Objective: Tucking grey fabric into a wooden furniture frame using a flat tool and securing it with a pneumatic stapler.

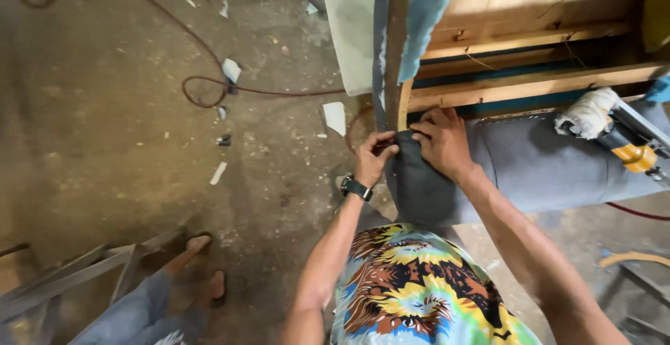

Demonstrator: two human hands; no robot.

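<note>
Under both hands — left hand [374,156] pinching, right hand [441,139] pressing flat — grey fabric [419,177].

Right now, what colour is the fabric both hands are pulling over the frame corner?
Dark grey fabric, seen best in the head view.

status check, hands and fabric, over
Left hand pinching grey fabric at frame corner. Right hand pressing it flat. Stapler lies alongside, untouched.

Both arms stretched far, forearms converging. Left hand [373,155] pinched shut, thumb against fingers, wrist bent. Right hand [441,139] just beside it, palm down, fingers curled, pressing flat.
</note>
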